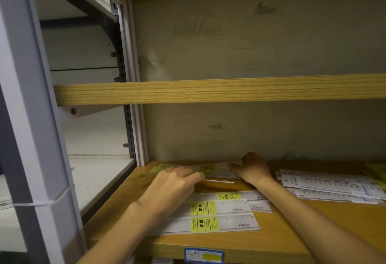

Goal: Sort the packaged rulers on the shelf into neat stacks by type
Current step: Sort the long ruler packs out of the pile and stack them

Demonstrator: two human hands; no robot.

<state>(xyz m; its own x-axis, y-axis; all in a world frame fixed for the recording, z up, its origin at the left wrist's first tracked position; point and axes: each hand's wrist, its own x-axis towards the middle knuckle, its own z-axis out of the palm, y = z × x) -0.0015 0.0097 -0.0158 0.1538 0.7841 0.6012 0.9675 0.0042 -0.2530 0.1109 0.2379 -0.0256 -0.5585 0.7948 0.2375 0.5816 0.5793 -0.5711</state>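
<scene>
On the wooden shelf (pixel 296 240) several packaged rulers with yellow labels (pixel 211 214) lie in a loose row near the front. Further back lies a stack of yellow-label rulers (pixel 215 169) against the rear wall. My left hand (pixel 175 182) grips the left part of that stack, fingers curled over its front edge. At the stack's right end my right hand (pixel 253 168) holds it with thumb and curled fingers. A second type, white printed packages (pixel 325 186), is piled at the right.
An upper wooden shelf board (pixel 219 90) crosses above the hands. A grey metal upright (pixel 137 117) bounds the bay on the left, with a white shelf unit (pixel 94 178) beyond it. Yellow packaging (pixel 376 171) shows at the far right edge. A blue price label (pixel 203 255) hangs on the shelf front.
</scene>
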